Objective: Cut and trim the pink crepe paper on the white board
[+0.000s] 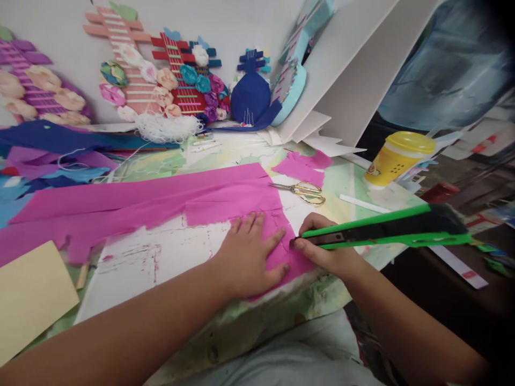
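Note:
My left hand (249,257) lies flat with spread fingers on a sheet of magenta crepe paper (225,206). The paper rests partly on a white board (132,268) marked with cuts and pink traces. In my right hand (325,252) is a green and black utility knife (386,228), gripped low near its blade. Its tip meets the magenta paper just right of my left fingers, where a curved line shows. Beyond my hands, gold-handled scissors (303,192) lie on the board's edge, near a loose magenta scrap (303,165).
Paper-covered instrument models, such as a dark blue one (251,96), lean along the back wall. A yellow lidded cup (398,158) stands at the right table edge. Coloured paper scraps (60,166) pile up at left, behind a pale yellow sheet (34,297). White thread (169,126) lies tangled at the back.

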`<action>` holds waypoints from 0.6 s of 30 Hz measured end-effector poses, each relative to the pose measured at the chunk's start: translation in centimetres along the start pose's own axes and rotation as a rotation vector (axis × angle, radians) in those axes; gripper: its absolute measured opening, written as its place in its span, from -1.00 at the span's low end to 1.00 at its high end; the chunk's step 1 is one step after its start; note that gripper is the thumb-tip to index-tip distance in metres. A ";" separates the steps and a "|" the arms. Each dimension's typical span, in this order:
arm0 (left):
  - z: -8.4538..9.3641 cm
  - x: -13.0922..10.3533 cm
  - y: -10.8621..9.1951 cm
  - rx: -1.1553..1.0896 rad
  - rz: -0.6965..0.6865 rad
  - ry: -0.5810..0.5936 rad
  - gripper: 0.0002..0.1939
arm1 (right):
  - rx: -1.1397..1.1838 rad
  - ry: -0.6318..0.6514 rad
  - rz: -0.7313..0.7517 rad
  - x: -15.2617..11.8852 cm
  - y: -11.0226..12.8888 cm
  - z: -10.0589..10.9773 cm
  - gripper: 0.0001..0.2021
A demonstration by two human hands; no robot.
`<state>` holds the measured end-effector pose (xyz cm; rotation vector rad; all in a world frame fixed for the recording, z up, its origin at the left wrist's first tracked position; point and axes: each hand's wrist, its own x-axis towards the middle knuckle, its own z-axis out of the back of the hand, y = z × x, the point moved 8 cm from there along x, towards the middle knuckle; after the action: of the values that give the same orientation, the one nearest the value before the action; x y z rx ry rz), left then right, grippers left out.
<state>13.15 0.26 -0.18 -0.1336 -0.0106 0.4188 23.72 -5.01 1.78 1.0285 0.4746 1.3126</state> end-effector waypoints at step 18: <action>0.0 0.2 0.0 -0.012 0.006 0.019 -0.33 | 0.149 0.116 -0.111 0.6 -1.1 -1.0 -0.76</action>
<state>13.29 0.34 -0.18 -0.1494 0.0056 0.4237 23.64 -4.02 0.49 1.0368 0.7163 1.2564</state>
